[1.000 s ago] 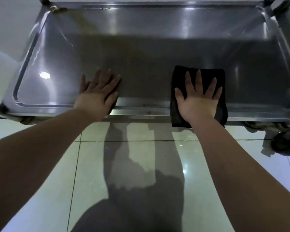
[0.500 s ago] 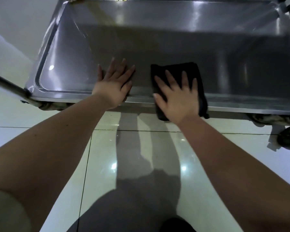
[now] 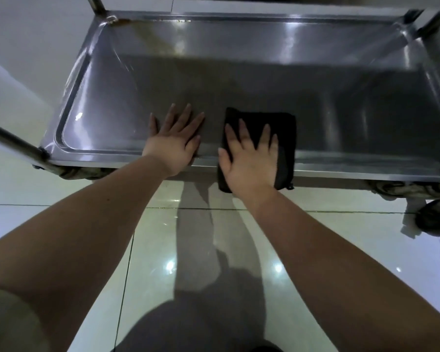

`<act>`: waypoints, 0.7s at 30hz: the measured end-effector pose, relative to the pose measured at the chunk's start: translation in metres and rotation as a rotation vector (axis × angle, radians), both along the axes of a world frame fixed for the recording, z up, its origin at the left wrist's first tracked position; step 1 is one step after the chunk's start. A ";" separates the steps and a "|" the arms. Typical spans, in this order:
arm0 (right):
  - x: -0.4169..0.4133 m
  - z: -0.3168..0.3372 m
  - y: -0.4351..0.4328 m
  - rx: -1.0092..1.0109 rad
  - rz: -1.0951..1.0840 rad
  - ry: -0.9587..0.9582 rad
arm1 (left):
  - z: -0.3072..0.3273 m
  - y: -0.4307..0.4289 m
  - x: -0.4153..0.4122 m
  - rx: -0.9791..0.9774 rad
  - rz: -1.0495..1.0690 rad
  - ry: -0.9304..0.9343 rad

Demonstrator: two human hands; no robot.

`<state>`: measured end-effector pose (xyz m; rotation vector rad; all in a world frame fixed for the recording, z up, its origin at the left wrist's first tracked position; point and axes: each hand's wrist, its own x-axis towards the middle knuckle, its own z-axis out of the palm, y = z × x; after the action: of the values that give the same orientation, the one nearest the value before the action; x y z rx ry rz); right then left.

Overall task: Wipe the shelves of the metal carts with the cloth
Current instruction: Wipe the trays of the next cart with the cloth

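A low stainless steel cart shelf (image 3: 341, 102) with a raised rim fills the upper part of the view. A folded black cloth (image 3: 286, 138) lies over the shelf's near rim, its lower end hanging off the edge. My right hand (image 3: 250, 158) presses flat on the cloth with straight, spread fingers. My left hand (image 3: 174, 141) rests flat on the bare shelf just left of the cloth, fingers straight, palm on the near rim.
A brownish stain (image 3: 148, 34) streaks the shelf's far left corner. Cart posts (image 3: 13, 142) rise at the left, and a dark caster wheel (image 3: 436, 217) sits at the lower right. Glossy floor tiles (image 3: 163, 250) lie below the cart.
My right hand has slid the cloth leftward along the near rim until it sits close beside my left hand. The left hand has kept its place on the shelf.
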<state>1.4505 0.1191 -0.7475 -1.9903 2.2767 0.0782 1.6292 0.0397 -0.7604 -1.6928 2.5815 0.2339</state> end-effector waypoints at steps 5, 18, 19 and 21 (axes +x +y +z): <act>0.017 0.021 -0.025 -0.034 0.067 -0.338 | 0.016 0.008 -0.006 -0.128 0.068 0.128; -0.113 -0.013 -0.042 -0.041 0.000 -0.138 | 0.001 0.002 -0.109 0.033 0.195 0.011; -0.112 -0.014 -0.042 -0.050 0.000 -0.133 | 0.003 -0.017 -0.097 0.045 0.224 -0.010; -0.107 -0.017 -0.040 -0.067 -0.004 -0.119 | 0.004 -0.044 -0.074 0.017 0.251 -0.023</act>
<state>1.3434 0.0791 -0.7650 -1.9653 2.2375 -0.1154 1.5552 -0.0040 -0.7562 -1.9996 2.3395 0.2431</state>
